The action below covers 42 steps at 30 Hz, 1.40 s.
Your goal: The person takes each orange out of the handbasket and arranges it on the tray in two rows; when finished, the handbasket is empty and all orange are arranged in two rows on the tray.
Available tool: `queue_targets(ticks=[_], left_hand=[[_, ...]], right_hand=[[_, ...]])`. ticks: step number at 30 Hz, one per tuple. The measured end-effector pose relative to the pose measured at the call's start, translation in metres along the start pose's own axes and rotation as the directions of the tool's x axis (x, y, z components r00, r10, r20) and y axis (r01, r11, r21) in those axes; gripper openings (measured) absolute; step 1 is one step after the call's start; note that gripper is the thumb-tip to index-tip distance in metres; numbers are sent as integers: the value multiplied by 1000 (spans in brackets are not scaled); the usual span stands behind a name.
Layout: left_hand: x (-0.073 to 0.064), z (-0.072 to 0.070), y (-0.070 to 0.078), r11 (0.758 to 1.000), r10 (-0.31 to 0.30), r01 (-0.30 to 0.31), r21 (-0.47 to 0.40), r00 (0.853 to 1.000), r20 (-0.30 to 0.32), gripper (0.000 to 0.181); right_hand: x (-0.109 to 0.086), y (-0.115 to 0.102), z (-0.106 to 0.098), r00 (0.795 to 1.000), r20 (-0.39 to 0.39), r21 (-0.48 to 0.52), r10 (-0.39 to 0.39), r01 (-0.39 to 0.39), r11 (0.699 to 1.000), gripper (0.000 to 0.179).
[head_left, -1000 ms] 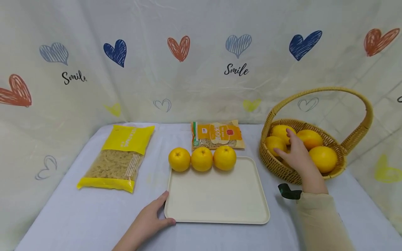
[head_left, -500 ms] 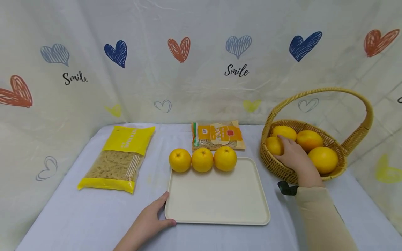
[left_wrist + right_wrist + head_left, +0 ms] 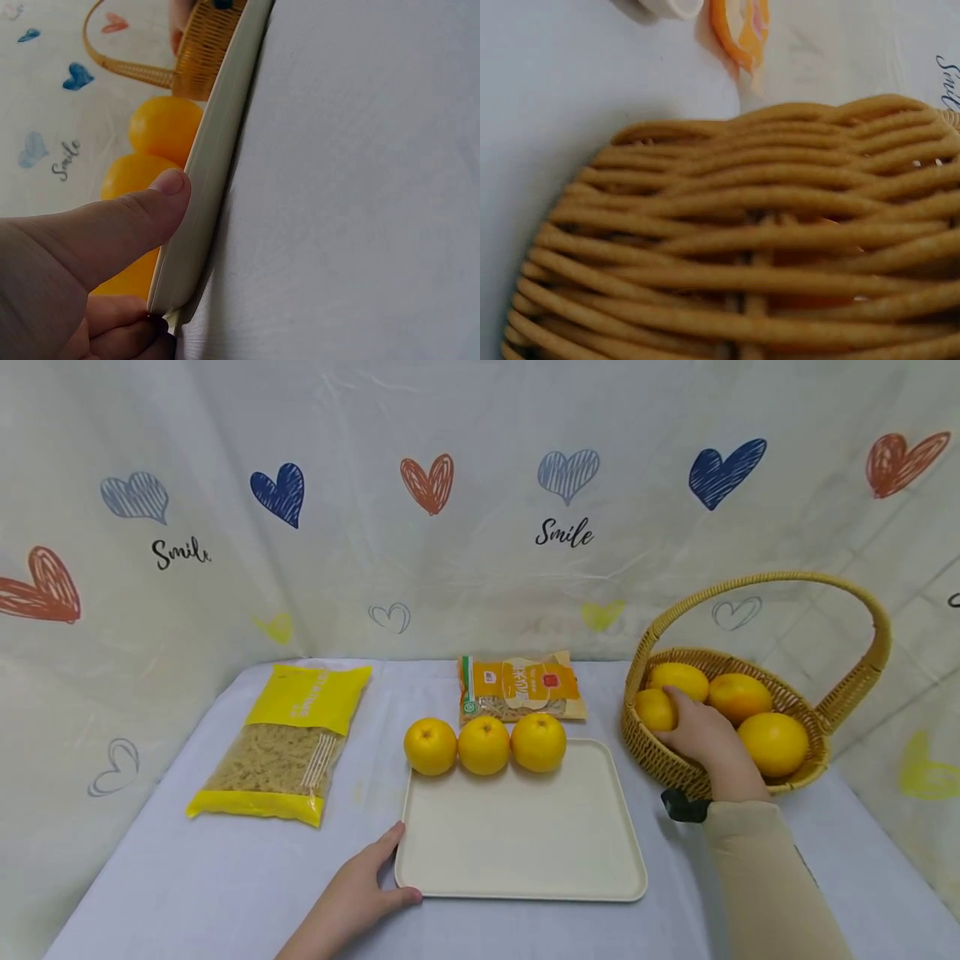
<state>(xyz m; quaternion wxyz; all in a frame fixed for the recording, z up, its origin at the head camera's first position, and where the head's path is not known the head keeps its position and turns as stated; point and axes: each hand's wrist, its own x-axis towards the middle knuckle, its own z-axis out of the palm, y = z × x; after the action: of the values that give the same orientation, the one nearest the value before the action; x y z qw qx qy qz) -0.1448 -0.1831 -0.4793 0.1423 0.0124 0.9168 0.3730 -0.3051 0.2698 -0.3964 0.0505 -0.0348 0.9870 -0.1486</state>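
In the head view my left hand [image 3: 360, 881] holds the front left corner of a cream tray [image 3: 521, 835]. Its thumb [image 3: 161, 199] lies along the near rim in the left wrist view, with the other fingers round the corner. Three oranges [image 3: 483, 745] sit in a row at the tray's far edge. My right hand [image 3: 703, 737] reaches into a wicker basket [image 3: 660, 768] and grips an orange [image 3: 654, 710] at its left side. Only the woven basket wall [image 3: 757, 247] fills most of the right wrist view, so that hand is hidden there.
Around the gripped orange lie several yellow-orange fruits [image 3: 772, 744]. The basket's tall handle [image 3: 765, 578] arches over them. An orange snack packet [image 3: 521, 687] lies behind the tray. A yellow pasta bag [image 3: 281, 743] is at the left, and a heart-printed cloth [image 3: 480, 560] hangs behind.
My right hand has come down from above the fruit with spread fingers and now grips the left orange in the basket. My left hand has stayed at the tray corner.
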Motion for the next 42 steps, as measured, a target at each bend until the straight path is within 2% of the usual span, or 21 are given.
queue_targets(ticks=[5, 10, 14, 18, 23, 25, 28, 32, 35, 38, 40, 42], left_hand=[[-1, 0, 0, 1000, 3, -3, 7, 1000, -11, 101], [0, 1, 0, 1000, 19, -19, 13, 1000, -12, 101], [-1, -1, -1, 1000, 10, -9, 18, 1000, -19, 101], [0, -2, -2, 1000, 13, -12, 15, 1000, -25, 102], [1, -1, -2, 1000, 9, -9, 3, 1000, -13, 103], [1, 0, -3, 1000, 5, -5, -7, 1000, -2, 104], [1, 1, -3, 1000, 10, -10, -9, 1000, 16, 106], [0, 1, -3, 1000, 21, -21, -4, 1000, 19, 106], [-1, 1, -2, 999, 33, -33, 10, 999, 4, 105], [-1, 0, 0, 999, 33, -33, 13, 999, 1, 104], [-1, -1, 0, 1000, 26, -26, 9, 1000, 5, 104], [-1, -1, 0, 1000, 21, -21, 6, 1000, 4, 104]], right_hand=[[-1, -1, 0, 1000, -8, 26, 4, -4, 1000, 96], [-7, 1, -6, 999, -29, 153, 19, -15, 988, 101], [-16, 0, -11, 993, -115, 257, 25, 6, 966, 101], [-29, -2, -14, 970, -244, 362, 21, 71, 930, 94], [-47, -10, -9, 926, -376, 467, 37, 155, 871, 86], [-53, -15, -4, 910, -410, 505, 59, 172, 846, 85], [-60, -25, 5, 904, -422, 568, 71, 203, 798, 88], [-62, -35, 15, 901, -434, 571, 15, 262, 778, 94], [-58, -42, 21, 874, -483, 523, -57, 340, 782, 89], [-53, -48, 27, 851, -515, 501, -101, 394, 771, 81], [-51, -51, 31, 855, -508, 514, -101, 396, 761, 80], [-50, -55, 35, 870, -486, 553, -83, 379, 742, 80]])
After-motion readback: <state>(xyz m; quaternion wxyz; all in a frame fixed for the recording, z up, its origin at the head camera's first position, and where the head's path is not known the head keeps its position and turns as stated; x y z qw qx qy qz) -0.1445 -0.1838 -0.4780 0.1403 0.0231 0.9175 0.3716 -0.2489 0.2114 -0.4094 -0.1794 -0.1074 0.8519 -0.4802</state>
